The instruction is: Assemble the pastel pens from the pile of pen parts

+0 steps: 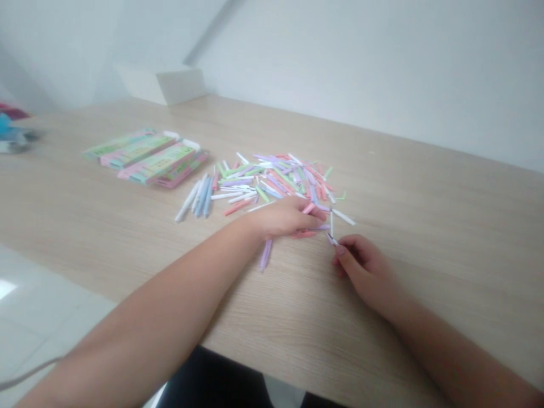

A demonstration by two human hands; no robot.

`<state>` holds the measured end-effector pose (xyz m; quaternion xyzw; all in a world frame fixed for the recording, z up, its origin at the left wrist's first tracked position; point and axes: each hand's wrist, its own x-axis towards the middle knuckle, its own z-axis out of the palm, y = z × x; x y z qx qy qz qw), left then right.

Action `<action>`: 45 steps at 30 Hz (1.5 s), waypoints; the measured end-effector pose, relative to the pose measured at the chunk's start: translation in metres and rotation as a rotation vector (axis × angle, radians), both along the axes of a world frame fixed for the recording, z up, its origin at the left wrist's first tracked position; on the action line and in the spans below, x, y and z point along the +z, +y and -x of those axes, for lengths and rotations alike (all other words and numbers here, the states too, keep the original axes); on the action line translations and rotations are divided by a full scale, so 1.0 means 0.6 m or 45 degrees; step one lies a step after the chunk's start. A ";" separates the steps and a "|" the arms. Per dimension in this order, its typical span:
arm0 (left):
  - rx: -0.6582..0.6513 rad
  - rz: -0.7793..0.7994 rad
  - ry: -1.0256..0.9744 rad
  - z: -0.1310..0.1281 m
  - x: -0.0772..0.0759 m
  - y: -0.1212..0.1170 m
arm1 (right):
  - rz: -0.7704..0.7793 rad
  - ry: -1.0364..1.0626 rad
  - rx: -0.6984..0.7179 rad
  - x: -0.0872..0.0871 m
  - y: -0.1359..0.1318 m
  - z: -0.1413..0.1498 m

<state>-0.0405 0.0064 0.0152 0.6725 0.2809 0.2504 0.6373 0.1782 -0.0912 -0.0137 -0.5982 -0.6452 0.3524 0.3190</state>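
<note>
Head view: slim pastel pens are strewn in a loose, crossed pile on the light wood-grain table, mid-frame, mostly beyond the hands. Bodies are seen in white, lilac, coral, green and light blue; all are thin and straight-sided, lying flat at mixed angles. A small group of white and light blue pens is lined up roughly side by side at the pile's left edge. One lilac pen is set apart, on the near side of the left forearm. Left hand is laid over the near edge of the pile, fingers bent; a coral pen is seen at the fingers, but whether it is gripped cannot be told. Right hand is closed narrow, with a slim white piece, dark in part, pinched between thumb and forefinger, just beside the pile. Labels: flat printed packs are laid overlapping to the left of the pile, coloured pink, light green and pale aqua, with white end flaps on some. Print is visible on them but too blurred to be read; no brand can be made out. No lettering can be resolved on the pens. A white box is placed near the wall.
</note>
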 end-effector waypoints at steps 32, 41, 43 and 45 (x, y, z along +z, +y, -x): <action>-0.069 -0.469 0.311 0.004 0.002 0.005 | -0.024 0.032 -0.024 0.000 0.001 0.000; -0.041 -0.578 0.344 -0.006 0.010 -0.011 | -0.029 0.036 0.009 -0.010 0.002 -0.006; -0.033 -0.578 0.324 -0.012 0.002 -0.012 | -0.029 0.058 0.031 -0.014 0.002 -0.009; -0.017 -0.556 0.310 -0.020 -0.008 -0.014 | -0.043 0.060 0.041 -0.017 0.003 -0.012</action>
